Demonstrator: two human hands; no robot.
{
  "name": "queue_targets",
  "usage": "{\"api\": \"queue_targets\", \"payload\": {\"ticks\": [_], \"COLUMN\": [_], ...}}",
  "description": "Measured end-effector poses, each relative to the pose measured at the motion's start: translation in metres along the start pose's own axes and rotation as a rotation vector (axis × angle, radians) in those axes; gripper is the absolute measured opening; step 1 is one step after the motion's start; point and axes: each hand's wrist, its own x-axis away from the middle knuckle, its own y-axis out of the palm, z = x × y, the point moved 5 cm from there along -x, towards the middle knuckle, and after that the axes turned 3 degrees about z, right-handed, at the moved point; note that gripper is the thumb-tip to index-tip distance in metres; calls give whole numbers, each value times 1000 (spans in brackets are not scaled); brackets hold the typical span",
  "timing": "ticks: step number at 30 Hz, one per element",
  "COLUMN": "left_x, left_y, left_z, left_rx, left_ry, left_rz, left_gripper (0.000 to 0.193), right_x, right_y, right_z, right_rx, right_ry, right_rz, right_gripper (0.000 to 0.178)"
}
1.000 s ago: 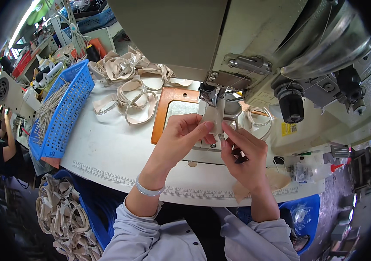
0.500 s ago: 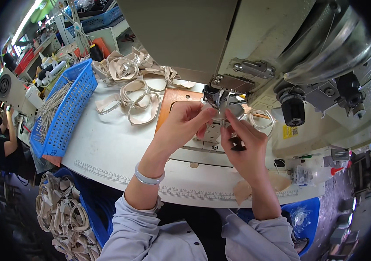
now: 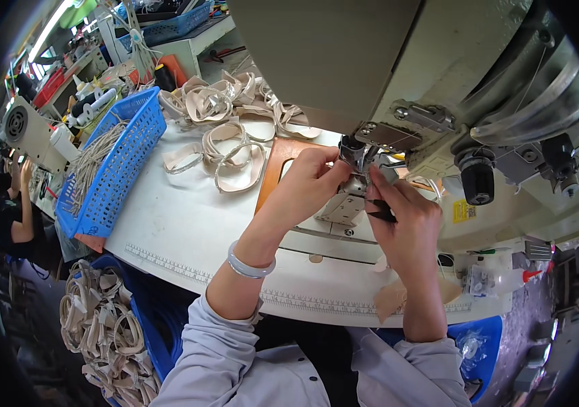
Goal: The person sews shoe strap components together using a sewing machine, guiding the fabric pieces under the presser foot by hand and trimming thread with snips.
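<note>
My left hand [image 3: 303, 191] is closed in a pinch just left of the sewing machine's presser foot [image 3: 356, 154]. What its fingertips hold is mostly hidden. My right hand [image 3: 408, 220], closed too, pinches a narrow silvery beaded strip [image 3: 369, 182] just right of the foot. A black pointed tool [image 3: 381, 211], perhaps thread snips, is tucked in that same hand, tips toward the left. Below the fingers lies the machine's metal plate [image 3: 340, 209]. The machine head [image 3: 330, 61] hangs over both hands.
Looped beige straps with silvery trim [image 3: 235, 159] lie on the white table [image 3: 160, 234], left of the machine. A blue basket [image 3: 118, 173] holds thin cords. More straps [image 3: 103, 332] fill a blue bin at lower left. A beige scrap [image 3: 391, 298] lies near the front edge. Another person sits far left.
The whole view has shifted, so table and machine appear slightly further right. Both hands stay at the presser foot; more of the black tool shows in my right hand.
</note>
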Motion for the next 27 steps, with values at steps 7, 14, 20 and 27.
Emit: {"api": "queue_targets", "payload": {"ticks": [7, 14, 20, 27], "left_x": [-2, -4, -32, -49], "left_y": [-1, -9, -37, -23], "left_z": [2, -7, -2, 27], "left_rx": [43, -85, -183, -771], "left_ry": [46, 166, 253, 227], "left_rz": [-17, 135, 197, -291], "left_gripper": [19, 15, 14, 22], "right_x": [-2, 0, 12, 7], "right_y": [1, -2, 1, 5], "right_z": [-1, -3, 12, 18], "right_rx": [31, 92, 72, -181], "right_ry": [51, 45, 74, 54], "right_rz": [-46, -58, 61, 58], "right_gripper": [30, 32, 27, 25]}}
